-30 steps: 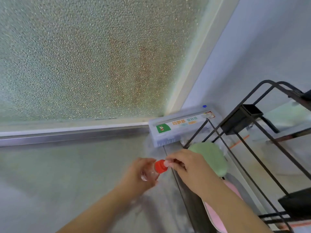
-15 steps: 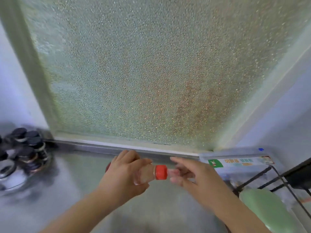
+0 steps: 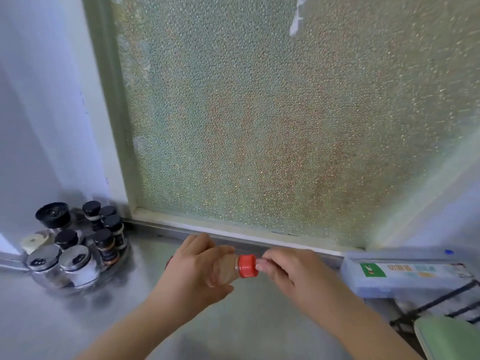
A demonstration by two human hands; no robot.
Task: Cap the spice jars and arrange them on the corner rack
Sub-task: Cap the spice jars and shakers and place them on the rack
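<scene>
My left hand (image 3: 197, 271) grips a clear spice jar (image 3: 224, 267) of brownish powder, held sideways above the steel counter. A red cap (image 3: 248, 266) sits on the jar's mouth, pointing right. My right hand (image 3: 283, 268) has its fingertips at the cap's end; whether they pinch it is hard to tell. At the far left corner stands a round rack (image 3: 109, 266) holding several black-capped jars (image 3: 104, 241) and two silver-lidded shakers (image 3: 75, 261).
A frosted window (image 3: 259, 126) fills the back wall above a steel sill. A clear plastic box with a green label (image 3: 405, 274) lies at the right, beside a black wire rack (image 3: 441, 300) and a green board (image 3: 452, 339).
The view has swung left, bringing the corner rack of jars fully into sight. Both hands stay on the jar and red cap, and the right fingers have come up against the cap.
</scene>
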